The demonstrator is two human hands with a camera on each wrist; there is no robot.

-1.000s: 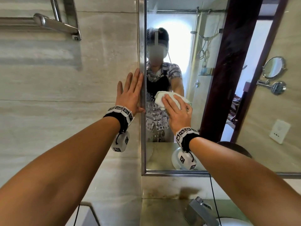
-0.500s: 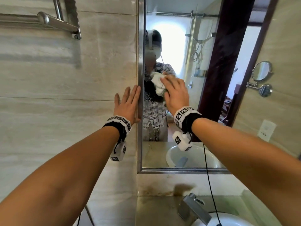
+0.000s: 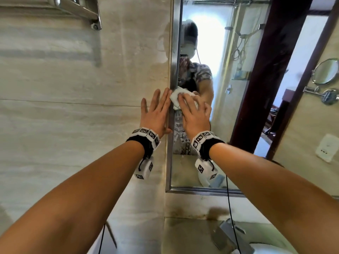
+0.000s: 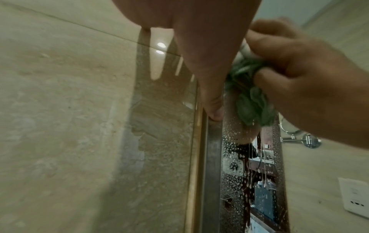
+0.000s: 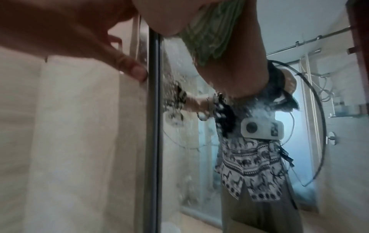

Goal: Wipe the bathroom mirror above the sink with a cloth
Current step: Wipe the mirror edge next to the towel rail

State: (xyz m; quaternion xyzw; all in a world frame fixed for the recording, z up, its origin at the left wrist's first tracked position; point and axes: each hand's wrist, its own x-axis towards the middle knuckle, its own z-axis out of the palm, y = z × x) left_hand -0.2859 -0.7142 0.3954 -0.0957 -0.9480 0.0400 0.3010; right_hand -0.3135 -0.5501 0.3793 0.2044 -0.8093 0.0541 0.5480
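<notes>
Tiled wall (image 3: 73, 125) | left hand (image 3: 156, 114) flat | mirror (image 3: 229, 107) | faucet (image 3: 229, 235)

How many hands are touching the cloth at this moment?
1. The right hand presses the cloth on the mirror near its left frame. The left hand lies flat on the wall tile beside the frame.

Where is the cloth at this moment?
In the head view the cloth is pressed on the mirror at its left edge, under the right hand, beside the left hand on the wall.
</notes>
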